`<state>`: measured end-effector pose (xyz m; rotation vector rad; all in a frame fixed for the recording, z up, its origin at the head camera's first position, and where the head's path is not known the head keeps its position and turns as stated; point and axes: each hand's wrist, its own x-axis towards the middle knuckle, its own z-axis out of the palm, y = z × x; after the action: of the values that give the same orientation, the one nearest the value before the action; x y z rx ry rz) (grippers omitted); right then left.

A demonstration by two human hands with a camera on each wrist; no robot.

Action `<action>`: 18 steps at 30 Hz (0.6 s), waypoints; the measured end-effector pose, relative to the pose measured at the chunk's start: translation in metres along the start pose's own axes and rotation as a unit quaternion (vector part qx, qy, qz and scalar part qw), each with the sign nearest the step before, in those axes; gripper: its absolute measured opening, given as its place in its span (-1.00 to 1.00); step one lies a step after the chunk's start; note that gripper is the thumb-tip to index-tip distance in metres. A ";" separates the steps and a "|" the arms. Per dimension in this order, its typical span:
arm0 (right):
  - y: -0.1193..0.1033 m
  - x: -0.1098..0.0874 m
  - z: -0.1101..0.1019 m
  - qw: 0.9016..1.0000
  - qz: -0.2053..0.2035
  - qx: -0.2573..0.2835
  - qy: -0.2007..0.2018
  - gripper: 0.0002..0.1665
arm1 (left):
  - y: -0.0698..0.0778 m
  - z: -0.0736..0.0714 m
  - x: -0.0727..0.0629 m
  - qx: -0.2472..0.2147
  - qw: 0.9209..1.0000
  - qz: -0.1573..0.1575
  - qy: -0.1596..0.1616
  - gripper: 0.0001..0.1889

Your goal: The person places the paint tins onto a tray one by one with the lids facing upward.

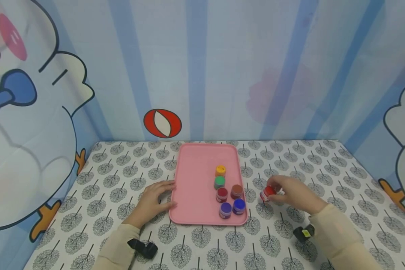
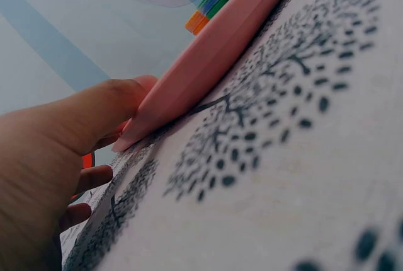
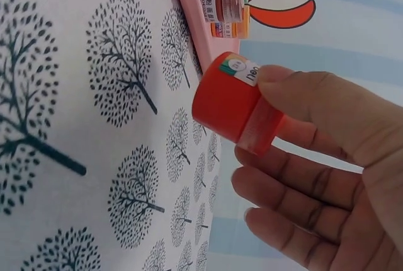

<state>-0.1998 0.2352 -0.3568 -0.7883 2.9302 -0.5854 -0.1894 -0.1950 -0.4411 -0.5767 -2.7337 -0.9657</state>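
Note:
Over the tablecloth just right of the pink tray (image 1: 195,187), my right hand (image 1: 295,193) pinches a small red paint jar (image 3: 227,104) between thumb and fingers. The jar is tilted, its clear lid end toward the palm in the right wrist view. My left hand (image 1: 152,202) rests at the tray's left edge, thumb (image 2: 119,98) and fingertips touching the rim. Within the tray's right half stand several paint jars: yellow (image 1: 220,171), green (image 1: 219,182), dark red (image 1: 221,195), brown (image 1: 237,191), purple (image 1: 225,210) and blue (image 1: 239,206).
A white tablecloth (image 1: 121,225) with dark tree prints covers the table around the tray. Behind it hangs a light blue striped curtain (image 1: 222,75) with cartoon figures. Black wrist cameras (image 1: 142,248) sit on both wrists.

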 end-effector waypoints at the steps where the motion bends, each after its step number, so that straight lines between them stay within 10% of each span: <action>1: 0.000 0.001 0.000 1.000 -0.001 -0.001 0.002 -0.74 | 0.000 0.000 0.000 0.000 1.000 0.000 0.000 -0.43; 18: -0.012 0.023 0.000 0.999 0.005 -0.031 0.030 -0.68 | 0.000 0.001 0.000 0.008 1.000 0.008 0.007 -0.44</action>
<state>-0.2136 0.2142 -0.3515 -0.7751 3.0191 -0.5306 -0.1896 -0.1941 -0.4416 -0.5858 -2.7177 -0.9397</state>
